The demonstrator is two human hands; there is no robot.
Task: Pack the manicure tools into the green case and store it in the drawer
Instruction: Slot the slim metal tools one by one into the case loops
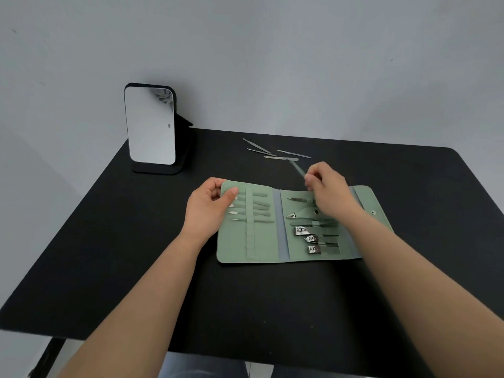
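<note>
Fingers (pixel 309 179) of right hand (pixel 327 186) around thin tool (pixel 298 168)

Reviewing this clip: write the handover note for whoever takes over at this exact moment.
Left hand: pinning the far-left corner of the open green case.
Right hand: pinching a slim green-handled tool above the case's right panel.
Done: several tools sit in the left panel's loops; three nail clippers and other tools fill the right panel.
Left: seat the held tool, pack the loose metal tools lying on the black table behind the case, fold the case, store it. No drawer is in view.
</note>
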